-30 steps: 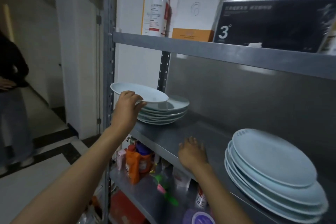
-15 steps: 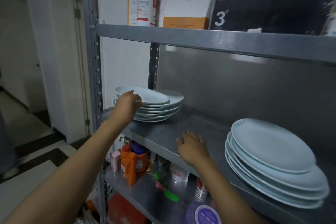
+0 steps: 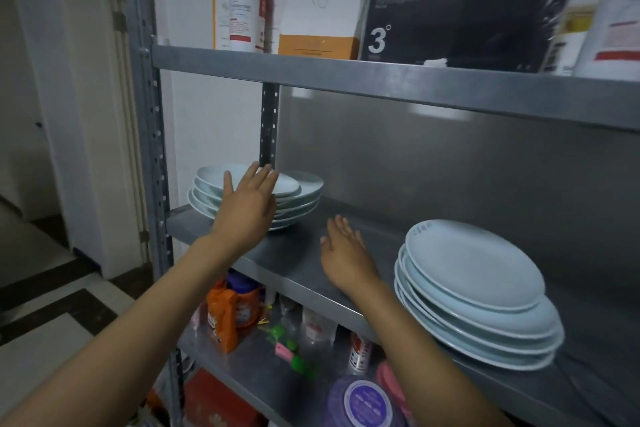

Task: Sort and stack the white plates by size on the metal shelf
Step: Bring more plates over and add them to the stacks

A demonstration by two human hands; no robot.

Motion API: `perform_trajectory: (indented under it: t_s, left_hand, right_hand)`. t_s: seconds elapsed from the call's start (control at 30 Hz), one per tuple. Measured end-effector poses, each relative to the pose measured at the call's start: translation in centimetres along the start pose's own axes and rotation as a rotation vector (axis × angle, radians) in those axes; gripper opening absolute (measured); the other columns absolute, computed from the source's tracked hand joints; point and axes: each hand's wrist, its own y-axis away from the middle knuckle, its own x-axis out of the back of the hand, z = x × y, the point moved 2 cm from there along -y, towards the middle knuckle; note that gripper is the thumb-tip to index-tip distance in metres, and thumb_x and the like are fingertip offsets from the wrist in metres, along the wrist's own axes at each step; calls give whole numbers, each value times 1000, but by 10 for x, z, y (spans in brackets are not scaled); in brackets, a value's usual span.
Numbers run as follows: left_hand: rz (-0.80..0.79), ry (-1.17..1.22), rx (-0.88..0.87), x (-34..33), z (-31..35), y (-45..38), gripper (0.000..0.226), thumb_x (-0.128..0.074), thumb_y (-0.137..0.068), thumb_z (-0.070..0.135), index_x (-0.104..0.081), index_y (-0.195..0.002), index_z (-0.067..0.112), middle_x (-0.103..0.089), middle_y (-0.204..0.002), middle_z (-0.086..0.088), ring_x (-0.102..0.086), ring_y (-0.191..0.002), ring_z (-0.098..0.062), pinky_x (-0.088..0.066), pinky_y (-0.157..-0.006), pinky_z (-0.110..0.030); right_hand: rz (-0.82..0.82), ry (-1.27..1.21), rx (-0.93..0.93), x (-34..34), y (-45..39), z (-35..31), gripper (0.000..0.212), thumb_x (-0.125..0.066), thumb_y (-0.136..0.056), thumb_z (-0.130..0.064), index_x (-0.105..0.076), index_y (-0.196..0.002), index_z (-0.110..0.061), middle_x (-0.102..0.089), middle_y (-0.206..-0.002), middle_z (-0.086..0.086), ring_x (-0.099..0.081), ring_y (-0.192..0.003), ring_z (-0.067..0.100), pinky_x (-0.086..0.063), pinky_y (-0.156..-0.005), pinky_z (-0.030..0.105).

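Observation:
A stack of smaller white plates (image 3: 301, 194) sits at the left end of the middle metal shelf (image 3: 298, 253). My left hand (image 3: 247, 204) hovers in front of that stack, fingers spread, holding nothing. A stack of larger white plates (image 3: 474, 291) rests at the right of the same shelf. Between the two stacks my right hand (image 3: 344, 251) lies flat on the shelf surface, fingers apart, empty.
The upper shelf (image 3: 381, 80) carries a white bottle (image 3: 246, 0), an orange box (image 3: 317, 45) and a black box (image 3: 464, 17). The lower shelf holds an orange detergent bottle (image 3: 225, 315), small cans and a purple lid (image 3: 363, 402). A metal upright (image 3: 149, 135) frames the left side.
My left hand set the small plate onto the left stack and let go, fingers now spread. My right hand stayed flat on the shelf. The view shifted left and closer.

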Motion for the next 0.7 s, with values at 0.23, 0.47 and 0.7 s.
perform_trajectory:
  t_s: [0.23,0.47,0.7]
  left_hand:
    - [71,100,-280,8,126,-13,53,-27,-97,26,-33,-142,-1,-33,-150,-18,-22,-142,-35,-17,-112,-53]
    - [95,263,-413,6,280,0,57,-21,-96,29,-32,-142,-4,-32,-150,-20,-23,-142,-33,-20,-113,-49]
    - [51,480,-586,1,444,36,56,-26,-97,30,-32,-142,-1,-31,-151,-17,-23,-142,-32,-21,-112,-49]
  right_hand:
    - [268,65,87,104,36,18,51,-30,-102,-18,-19,-150,-7,-11,-160,8,-5,-148,17,-4,-120,33]
    - [411,227,-83,185,110,126,51,-28,-102,-19,-16,-151,-9,-11,-161,6,-6,-148,15,-2,-118,30]
    - [499,292,-311,244,210,255,49,-34,-100,-13,-25,-148,-3,-21,-157,12,-15,-147,21,-8,-120,34]
